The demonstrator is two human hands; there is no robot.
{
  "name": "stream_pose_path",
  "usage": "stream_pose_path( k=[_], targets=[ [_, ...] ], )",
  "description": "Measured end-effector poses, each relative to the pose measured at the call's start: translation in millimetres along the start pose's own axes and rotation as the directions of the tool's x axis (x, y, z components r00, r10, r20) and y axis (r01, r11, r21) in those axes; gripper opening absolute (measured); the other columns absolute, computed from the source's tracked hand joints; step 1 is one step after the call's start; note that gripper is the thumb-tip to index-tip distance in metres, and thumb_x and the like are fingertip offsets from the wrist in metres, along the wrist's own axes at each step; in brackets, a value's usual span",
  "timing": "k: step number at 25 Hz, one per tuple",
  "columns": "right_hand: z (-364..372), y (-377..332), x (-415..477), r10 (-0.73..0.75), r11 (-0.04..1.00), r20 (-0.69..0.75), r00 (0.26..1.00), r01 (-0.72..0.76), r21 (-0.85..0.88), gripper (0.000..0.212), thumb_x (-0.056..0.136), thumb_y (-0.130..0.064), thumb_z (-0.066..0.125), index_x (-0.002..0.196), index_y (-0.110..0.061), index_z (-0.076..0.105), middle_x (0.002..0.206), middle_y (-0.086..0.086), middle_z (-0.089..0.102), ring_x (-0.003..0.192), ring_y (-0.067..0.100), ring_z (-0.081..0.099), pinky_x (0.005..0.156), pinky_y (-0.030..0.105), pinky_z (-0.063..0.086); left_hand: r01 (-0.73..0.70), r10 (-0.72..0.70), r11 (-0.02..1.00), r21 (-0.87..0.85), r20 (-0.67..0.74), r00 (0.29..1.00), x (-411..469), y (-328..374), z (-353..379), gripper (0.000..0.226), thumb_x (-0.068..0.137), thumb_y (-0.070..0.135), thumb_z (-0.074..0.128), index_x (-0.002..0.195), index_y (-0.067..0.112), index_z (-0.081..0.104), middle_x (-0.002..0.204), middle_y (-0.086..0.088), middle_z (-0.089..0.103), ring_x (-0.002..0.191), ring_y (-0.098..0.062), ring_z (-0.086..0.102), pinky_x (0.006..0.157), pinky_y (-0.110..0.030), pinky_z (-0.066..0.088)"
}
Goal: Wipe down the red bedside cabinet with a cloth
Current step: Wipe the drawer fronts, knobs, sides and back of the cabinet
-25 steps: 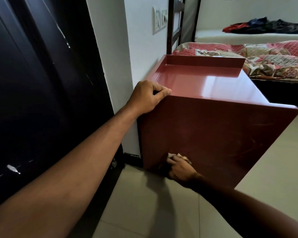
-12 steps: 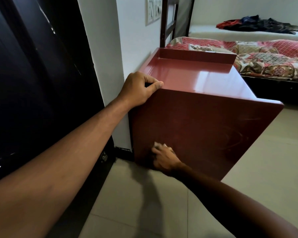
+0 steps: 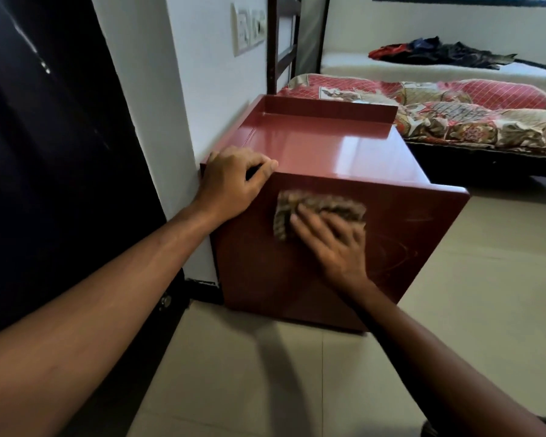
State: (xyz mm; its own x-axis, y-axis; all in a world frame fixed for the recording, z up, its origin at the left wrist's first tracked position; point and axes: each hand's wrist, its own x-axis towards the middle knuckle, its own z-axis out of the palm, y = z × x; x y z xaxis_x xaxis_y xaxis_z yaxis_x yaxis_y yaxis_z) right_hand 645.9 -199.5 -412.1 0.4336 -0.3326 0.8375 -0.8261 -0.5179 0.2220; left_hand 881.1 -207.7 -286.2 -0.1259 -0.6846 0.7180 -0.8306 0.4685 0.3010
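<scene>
The red bedside cabinet (image 3: 328, 146) stands on the tiled floor against the white wall, its glossy top lit and its near side facing me. My left hand (image 3: 234, 181) grips the cabinet's near left top corner, fingers curled over the edge. A brownish patterned cloth (image 3: 319, 205) lies flat against the upper part of the near side. My right hand (image 3: 331, 238) presses on the cloth with fingers spread straight. Faint smear marks show on the right part of that side.
A dark wardrobe door (image 3: 44, 152) fills the left. Behind the cabinet is a bed with a red patterned quilt (image 3: 454, 115) and a dark bed frame post (image 3: 278, 42). Clothes (image 3: 438, 52) lie on a farther bed. Light floor tiles (image 3: 470, 310) spread right.
My right hand has swept the cloth up from the bottom of the near side to just under the top edge. The left hand has kept its grip on the corner.
</scene>
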Motion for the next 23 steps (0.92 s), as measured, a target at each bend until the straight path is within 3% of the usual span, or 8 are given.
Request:
stream_pose_path(
  k=[2,4,7,9,13,16,19,23],
  targets=[
    [20.9,11.6,-74.0,-0.348,0.93,0.298,0.889,0.367,-0.01,0.052,0.096,-0.025,0.05,0.147,-0.03,0.045,0.157,-0.009,0.037,0.121,0.019,0.057,0.102,0.037,0.03,-0.147,0.15,0.986,0.081,-0.027,0.988,-7.5,4.9,8.7,0.035,0.097,0.041,0.056,0.113,0.015,0.072,0.106,-0.003,0.071,0.099,-0.023,0.061,0.09,-0.048,0.048],
    [21.4,14.4,-114.9,-0.4,0.899,0.417,0.816,0.439,0.003,0.054,0.094,-0.026,0.048,0.148,-0.029,0.043,0.159,-0.008,0.033,0.124,0.019,0.057,0.106,0.036,0.027,-0.347,0.349,0.901,0.262,0.041,0.936,-29.9,2.3,22.5,0.048,0.097,0.041,0.057,0.137,0.013,0.058,0.141,-0.011,0.056,0.131,-0.029,0.049,0.108,-0.048,0.04],
    [3.3,8.4,-80.3,-0.224,0.969,0.245,0.944,0.243,-0.052,0.062,0.097,-0.027,0.054,0.154,-0.03,0.031,0.161,-0.01,0.028,0.126,0.016,0.052,0.094,0.035,0.035,-0.491,0.449,0.735,0.467,0.207,0.869,-70.7,-21.6,40.6,0.066,0.095,0.048,0.058,0.153,0.025,0.036,0.163,-0.013,0.02,0.151,-0.032,0.018,0.12,-0.055,0.02],
    [-18.4,15.8,-17.4,0.047,0.994,0.02,0.999,-0.044,-0.101,0.072,0.091,-0.025,0.062,0.155,-0.031,0.029,0.161,-0.009,0.026,0.136,0.015,0.042,0.096,0.035,0.033,-0.519,0.448,0.669,0.532,0.269,0.853,-82.5,-41.6,45.0,0.08,0.088,0.052,0.064,0.155,0.029,0.028,0.165,-0.012,0.012,0.152,-0.032,0.013,0.119,-0.058,0.016],
    [-24.7,29.1,11.4,0.452,0.889,-0.172,0.875,-0.457,0.009,0.073,0.082,-0.015,0.053,0.152,-0.026,0.035,0.16,0.001,0.028,0.149,0.02,0.028,0.111,0.048,0.032,-0.5,0.436,0.633,0.591,0.261,0.861,-85.3,-44.2,57.1,0.095,0.081,0.062,0.067,0.157,0.031,0.02,0.166,-0.012,0.005,0.153,-0.034,0.003,0.116,-0.066,0.01],
    [6.0,-19.0,-84.5,0.689,0.72,0.038,0.724,-0.69,0.081,0.081,0.08,-0.016,0.047,0.155,-0.02,0.017,0.166,0.005,0.008,0.153,0.029,0.011,0.112,0.067,0.024,-0.499,0.437,0.633,0.591,0.259,0.861,-82.2,-22.8,74.6,0.108,0.071,0.062,0.076,0.157,0.034,0.017,0.167,-0.011,0.001,0.153,-0.033,-0.003,0.114,-0.07,0.005],
    [17.5,-30.0,-108.4,0.79,0.602,0.041,0.612,-0.786,0.138,0.066,0.097,-0.014,0.044,0.156,-0.01,0.015,0.166,0.006,-0.001,0.152,0.035,0.01,0.112,0.067,0.025,-0.507,0.435,0.65,0.566,0.27,0.859,-71.7,-3.1,85.0,0.115,0.065,0.06,0.08,0.157,0.035,0.015,0.167,-0.009,-0.005,0.153,-0.032,-0.007,0.112,-0.073,0.0],
    [-10.5,14.9,0.9,0.805,0.592,-0.197,0.559,-0.774,0.225,0.06,0.101,-0.023,0.044,0.155,-0.011,0.02,0.164,0.015,0.014,0.152,0.034,0.009,0.121,0.057,0.012,-0.512,0.444,0.661,0.549,0.264,0.856,-72.4,1.6,87.9,0.117,0.064,0.057,0.082,0.157,0.036,0.014,0.166,-0.008,-0.007,0.153,-0.032,-0.009,0.112,-0.071,-0.004]
  ],
)
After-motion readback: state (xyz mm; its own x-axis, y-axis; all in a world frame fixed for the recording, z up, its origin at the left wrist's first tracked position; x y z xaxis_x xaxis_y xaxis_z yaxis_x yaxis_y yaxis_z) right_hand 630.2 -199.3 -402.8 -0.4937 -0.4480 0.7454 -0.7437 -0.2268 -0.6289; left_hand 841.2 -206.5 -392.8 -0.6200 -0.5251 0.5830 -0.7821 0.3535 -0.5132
